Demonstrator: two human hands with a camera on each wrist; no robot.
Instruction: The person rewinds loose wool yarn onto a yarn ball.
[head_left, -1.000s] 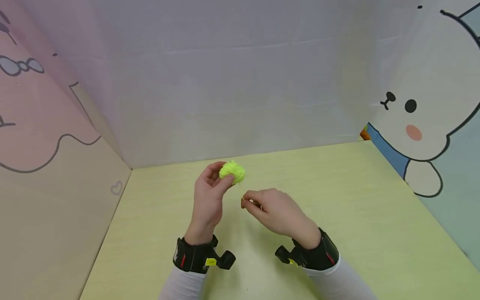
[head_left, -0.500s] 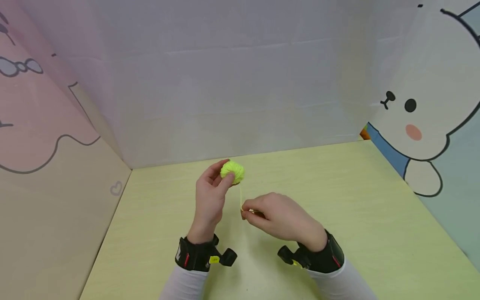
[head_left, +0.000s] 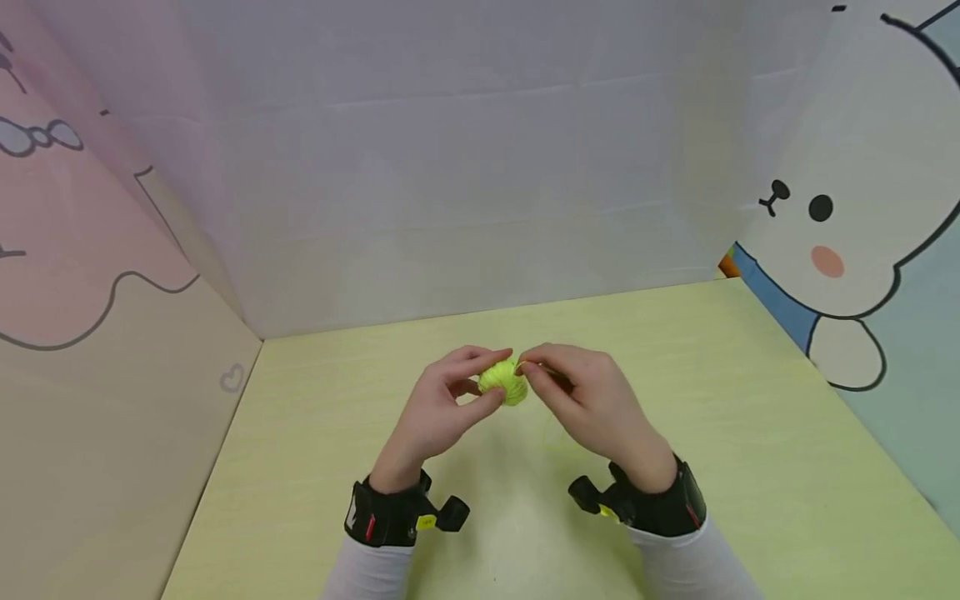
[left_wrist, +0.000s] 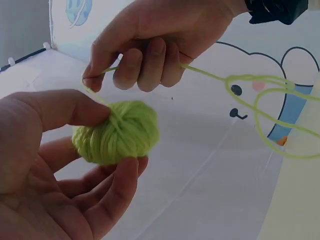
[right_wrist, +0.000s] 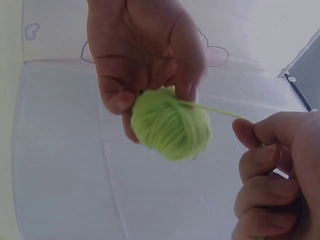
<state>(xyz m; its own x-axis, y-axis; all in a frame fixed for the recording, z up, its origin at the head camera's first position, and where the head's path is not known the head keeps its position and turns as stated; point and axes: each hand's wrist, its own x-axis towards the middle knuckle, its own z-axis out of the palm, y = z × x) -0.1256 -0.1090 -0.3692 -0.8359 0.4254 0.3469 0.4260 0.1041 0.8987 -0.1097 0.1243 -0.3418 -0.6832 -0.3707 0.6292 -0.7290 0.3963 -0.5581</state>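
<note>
A small ball of neon yellow-green yarn (head_left: 504,383) is held above the table between the thumb and fingers of my left hand (head_left: 442,408). Close by on its right, my right hand (head_left: 581,396) pinches the yarn strand (left_wrist: 205,73) between thumb and forefinger. In the right wrist view, a short taut length of strand runs from the wound ball (right_wrist: 172,127) to those fingertips. Past the right hand's curled fingers, the left wrist view shows the loose strand trailing off in wide loops. My left thumb presses near where the strand meets the ball.
Below the hands lies a pale yellow table (head_left: 750,433). A whitish sheet (head_left: 480,192) rises at its back edge, with cartoon-printed panels at left and right. Each wrist wears a black band (head_left: 386,510) with a small camera.
The right hand first drew the strand down toward me, then moved up beside the ball. The left hand turned and shifted right with the ball, bringing both hands close together.
</note>
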